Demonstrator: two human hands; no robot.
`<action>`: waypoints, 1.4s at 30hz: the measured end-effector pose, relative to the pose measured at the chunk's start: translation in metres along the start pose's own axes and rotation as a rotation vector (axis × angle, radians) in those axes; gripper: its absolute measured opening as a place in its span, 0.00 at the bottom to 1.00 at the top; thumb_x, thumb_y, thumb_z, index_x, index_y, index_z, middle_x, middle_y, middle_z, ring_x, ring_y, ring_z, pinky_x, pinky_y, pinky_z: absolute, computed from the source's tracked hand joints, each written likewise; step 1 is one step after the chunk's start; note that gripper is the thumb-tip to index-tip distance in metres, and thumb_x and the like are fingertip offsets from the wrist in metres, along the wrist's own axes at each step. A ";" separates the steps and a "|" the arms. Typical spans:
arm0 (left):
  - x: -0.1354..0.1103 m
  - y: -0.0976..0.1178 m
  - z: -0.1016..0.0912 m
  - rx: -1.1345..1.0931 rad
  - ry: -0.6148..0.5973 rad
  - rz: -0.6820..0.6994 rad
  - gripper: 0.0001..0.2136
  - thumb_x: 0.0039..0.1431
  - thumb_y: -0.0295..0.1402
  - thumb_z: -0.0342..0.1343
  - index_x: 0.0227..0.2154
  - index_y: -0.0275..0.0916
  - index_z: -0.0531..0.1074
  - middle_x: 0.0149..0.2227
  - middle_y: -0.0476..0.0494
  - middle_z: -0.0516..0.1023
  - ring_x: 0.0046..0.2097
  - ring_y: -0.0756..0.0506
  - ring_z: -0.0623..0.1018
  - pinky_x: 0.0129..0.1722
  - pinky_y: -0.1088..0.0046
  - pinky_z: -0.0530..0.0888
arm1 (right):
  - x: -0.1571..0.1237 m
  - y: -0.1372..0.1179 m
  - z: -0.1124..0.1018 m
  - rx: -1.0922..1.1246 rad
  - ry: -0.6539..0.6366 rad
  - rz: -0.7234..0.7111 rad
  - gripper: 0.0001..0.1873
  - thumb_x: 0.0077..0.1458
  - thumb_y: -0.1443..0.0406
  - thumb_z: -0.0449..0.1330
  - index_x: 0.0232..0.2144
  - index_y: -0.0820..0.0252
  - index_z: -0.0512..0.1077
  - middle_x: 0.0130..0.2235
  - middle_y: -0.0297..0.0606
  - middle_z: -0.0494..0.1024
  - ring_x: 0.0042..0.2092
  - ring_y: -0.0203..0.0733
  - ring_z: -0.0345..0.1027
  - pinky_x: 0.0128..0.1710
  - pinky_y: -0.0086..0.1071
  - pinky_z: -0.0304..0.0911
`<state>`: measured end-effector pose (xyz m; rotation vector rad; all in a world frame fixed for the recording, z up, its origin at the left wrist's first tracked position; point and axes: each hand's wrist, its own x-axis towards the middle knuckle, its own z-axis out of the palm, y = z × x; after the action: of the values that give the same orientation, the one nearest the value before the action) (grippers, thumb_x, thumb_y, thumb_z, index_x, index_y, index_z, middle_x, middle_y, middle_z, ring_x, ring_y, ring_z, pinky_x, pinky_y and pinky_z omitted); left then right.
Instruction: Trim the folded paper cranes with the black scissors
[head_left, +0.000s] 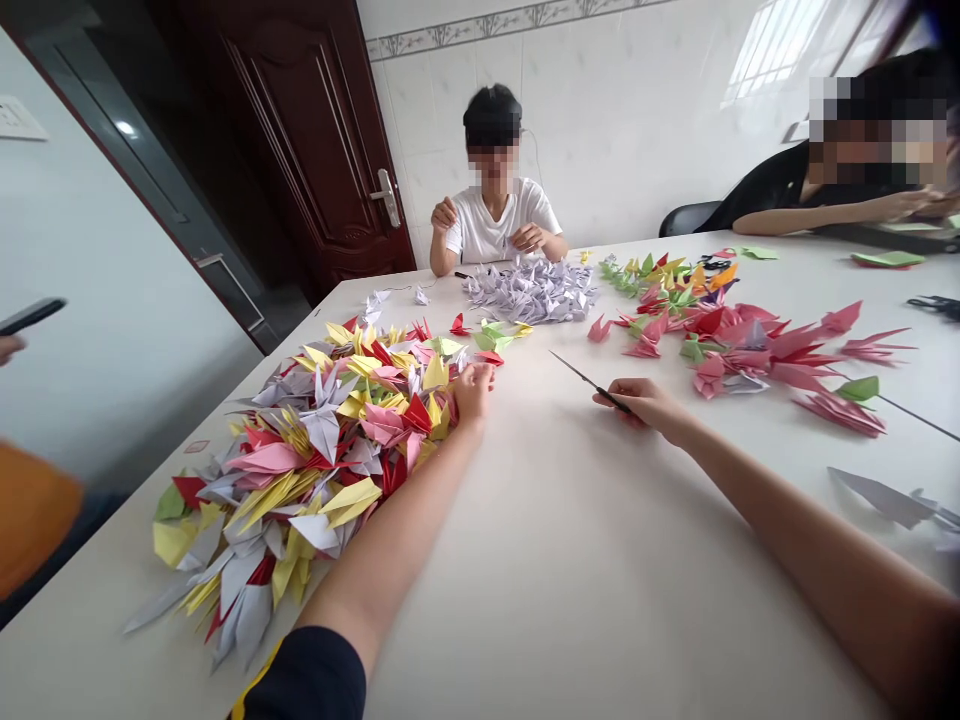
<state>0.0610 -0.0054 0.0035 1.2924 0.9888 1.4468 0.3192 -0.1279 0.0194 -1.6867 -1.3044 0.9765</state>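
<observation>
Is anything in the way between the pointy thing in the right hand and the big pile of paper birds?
Partly. Bare white tabletop lies between the thin dark tool in the right hand and the pile of paper cranes, but the left hand rests at the pile's edge on that side.

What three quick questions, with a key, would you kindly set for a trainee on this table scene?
1. True or false: the left hand rests against the mixed pile of paper cranes.
2. Which hand holds the thin dark pointed tool?
3. What colour are the cranes in the heap in front of the seated person in the white T-shirt?
A) deep red
B) pale lilac
C) bright yellow

Key: 1. True. 2. The right hand. 3. B.
</observation>
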 end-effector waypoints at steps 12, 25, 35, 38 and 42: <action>-0.027 -0.002 0.006 0.854 -0.433 0.461 0.15 0.54 0.22 0.56 0.45 0.40 0.75 0.54 0.36 0.74 0.59 0.37 0.72 0.60 0.55 0.69 | 0.006 0.013 0.006 -0.111 0.062 -0.065 0.35 0.39 0.34 0.65 0.26 0.61 0.73 0.20 0.32 0.67 0.22 0.33 0.51 0.22 0.30 0.41; -0.012 0.000 -0.020 1.063 -0.543 0.445 0.16 0.60 0.37 0.57 0.50 0.39 0.75 0.64 0.32 0.65 0.66 0.33 0.66 0.65 0.52 0.64 | 0.006 0.012 0.008 -0.093 0.088 -0.097 0.34 0.37 0.35 0.66 0.24 0.61 0.73 0.21 0.36 0.71 0.23 0.33 0.55 0.21 0.30 0.45; 0.005 0.013 -0.055 1.105 -0.801 0.476 0.21 0.66 0.41 0.52 0.57 0.37 0.71 0.68 0.34 0.61 0.69 0.35 0.61 0.68 0.55 0.62 | 0.007 0.013 0.008 -0.139 0.111 -0.094 0.32 0.39 0.37 0.66 0.24 0.61 0.74 0.19 0.34 0.69 0.22 0.33 0.55 0.21 0.29 0.45; 0.012 0.011 -0.062 1.089 -0.840 0.495 0.22 0.66 0.42 0.52 0.58 0.37 0.71 0.69 0.35 0.59 0.70 0.36 0.60 0.68 0.57 0.62 | 0.008 0.015 0.007 -0.152 0.103 -0.087 0.30 0.41 0.38 0.66 0.24 0.60 0.75 0.20 0.35 0.69 0.22 0.34 0.55 0.21 0.30 0.46; 0.017 0.012 -0.069 1.069 -0.883 0.519 0.21 0.65 0.41 0.53 0.57 0.36 0.72 0.68 0.34 0.59 0.68 0.37 0.63 0.67 0.58 0.63 | 0.007 0.014 0.007 -0.166 0.101 -0.074 0.29 0.42 0.39 0.65 0.24 0.59 0.75 0.20 0.35 0.70 0.21 0.34 0.55 0.21 0.30 0.47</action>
<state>-0.0088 0.0096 0.0106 2.7818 0.8025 0.4023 0.3191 -0.1225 0.0027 -1.7738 -1.4024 0.7480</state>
